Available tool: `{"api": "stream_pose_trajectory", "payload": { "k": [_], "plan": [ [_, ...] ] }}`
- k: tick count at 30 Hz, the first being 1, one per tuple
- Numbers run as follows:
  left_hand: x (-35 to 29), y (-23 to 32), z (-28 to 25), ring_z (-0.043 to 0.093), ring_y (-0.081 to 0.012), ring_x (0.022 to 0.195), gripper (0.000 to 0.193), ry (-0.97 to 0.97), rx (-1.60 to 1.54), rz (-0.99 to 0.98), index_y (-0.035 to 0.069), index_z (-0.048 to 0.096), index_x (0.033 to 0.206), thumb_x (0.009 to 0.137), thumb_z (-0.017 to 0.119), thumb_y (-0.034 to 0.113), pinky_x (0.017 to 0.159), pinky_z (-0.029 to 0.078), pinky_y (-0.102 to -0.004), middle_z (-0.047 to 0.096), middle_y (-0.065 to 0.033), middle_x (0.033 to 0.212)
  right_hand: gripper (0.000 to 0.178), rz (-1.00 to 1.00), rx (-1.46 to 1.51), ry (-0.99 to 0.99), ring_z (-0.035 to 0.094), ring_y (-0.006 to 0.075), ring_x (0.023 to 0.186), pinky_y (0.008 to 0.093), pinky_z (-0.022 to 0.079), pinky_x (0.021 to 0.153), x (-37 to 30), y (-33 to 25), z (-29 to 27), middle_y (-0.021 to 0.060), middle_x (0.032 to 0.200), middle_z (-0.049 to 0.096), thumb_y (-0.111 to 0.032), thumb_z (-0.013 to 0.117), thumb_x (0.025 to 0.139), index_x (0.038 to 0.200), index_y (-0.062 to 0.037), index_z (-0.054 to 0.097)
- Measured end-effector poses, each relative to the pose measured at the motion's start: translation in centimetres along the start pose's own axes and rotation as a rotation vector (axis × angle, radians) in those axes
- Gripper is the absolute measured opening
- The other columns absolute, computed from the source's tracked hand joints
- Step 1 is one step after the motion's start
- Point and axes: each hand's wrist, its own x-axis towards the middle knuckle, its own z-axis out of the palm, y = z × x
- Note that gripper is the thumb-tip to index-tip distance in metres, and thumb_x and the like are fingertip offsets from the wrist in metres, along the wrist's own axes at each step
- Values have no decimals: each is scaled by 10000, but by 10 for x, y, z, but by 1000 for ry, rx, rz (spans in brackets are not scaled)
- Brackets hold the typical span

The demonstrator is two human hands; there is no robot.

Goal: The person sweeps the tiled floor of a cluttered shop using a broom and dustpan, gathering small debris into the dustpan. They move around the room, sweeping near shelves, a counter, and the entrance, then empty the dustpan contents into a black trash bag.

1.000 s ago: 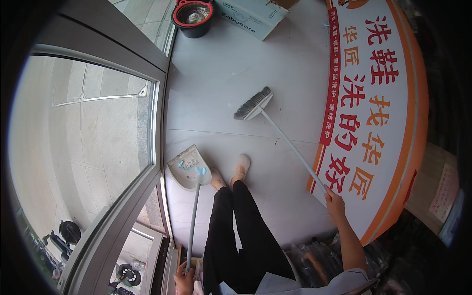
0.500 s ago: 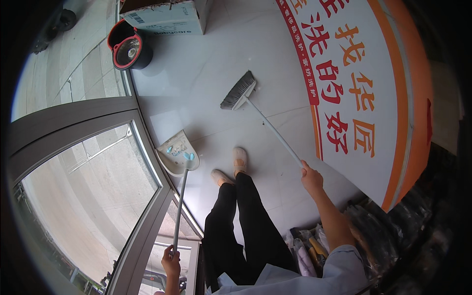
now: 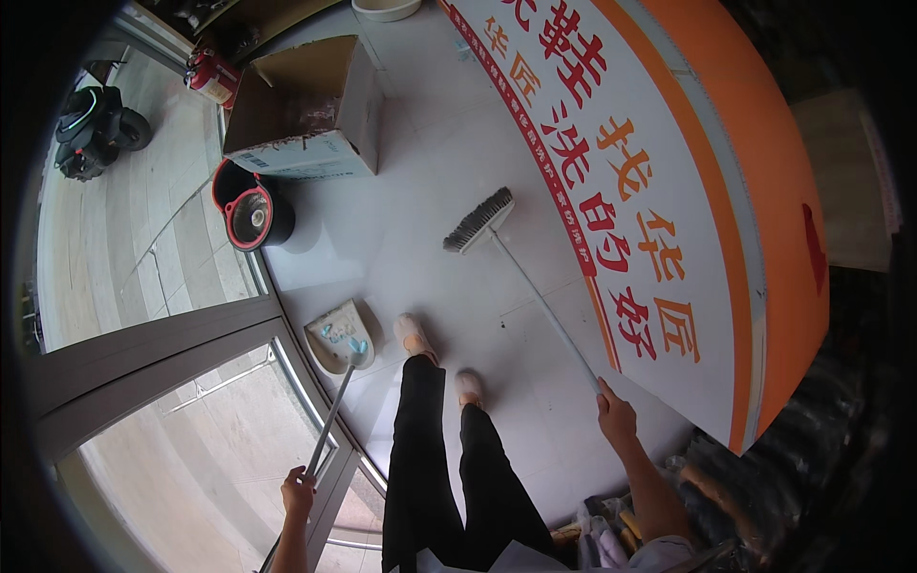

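Broom (image 3: 478,222) bristles rest on the grey floor (image 3: 420,181), near the orange counter's (image 3: 764,191) edge. My right hand (image 3: 616,413) grips its long handle. My left hand (image 3: 298,494) grips the dustpan (image 3: 339,334) pole, pan by the glass door (image 3: 153,363). I might knock the red bucket (image 3: 253,215) or trip on my feet. An open brown box (image 3: 301,110) sits past the bucket. Red signs run along the counter's white front.

Broom (image 3: 480,222) slanted – dustpan (image 3: 339,334) floored.
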Motion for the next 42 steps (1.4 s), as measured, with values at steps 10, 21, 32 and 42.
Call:
{"api": "stream_pose_trajectory", "payload": {
  "k": [10, 21, 32, 42],
  "plan": [
    [27, 83, -21, 682, -313, 814, 434, -219, 296, -109, 126, 633, 1129, 709, 692, 219, 731, 536, -413, 699, -152, 837, 406, 115, -107, -189, 644, 348, 881, 420, 502, 789, 184, -144, -28, 184, 929, 676, -269, 452, 966, 1363, -192, 483],
    [72, 141, -48, 540, -366, 1145, 919, -460, 447, -301, 15, 365, 1360, 644, 829, 355, 963, 435, -425, 619, -202, 1123, 372, 164, -27, -198, 655, 341, 807, 423, 512, 719, 225, -236, -155, 166, 941, 681, -239, 533, 938, 1306, -190, 545],
    [138, 267, -87, 600, -340, 992, 564, -336, 295, -222, 51, 473, 1278, 770, 681, 177, 898, 482, -454, 596, -213, 1099, 407, -129, -29, 49, 626, 367, 748, 467, 484, 673, 653, -483, -160, 197, 795, 638, -239, 448, 968, 1372, -187, 463],
    [158, 343, -98, 608, -325, 934, 418, -425, -636, -568, 39, 500, 1253, 858, 615, 113, 824, 524, -465, 594, -206, 1134, 395, -131, -204, 117, 646, 353, 892, 459, 503, 791, 902, -603, -194, 183, 936, 672, -248, 432, 963, 1347, -179, 492]
  ]
}}
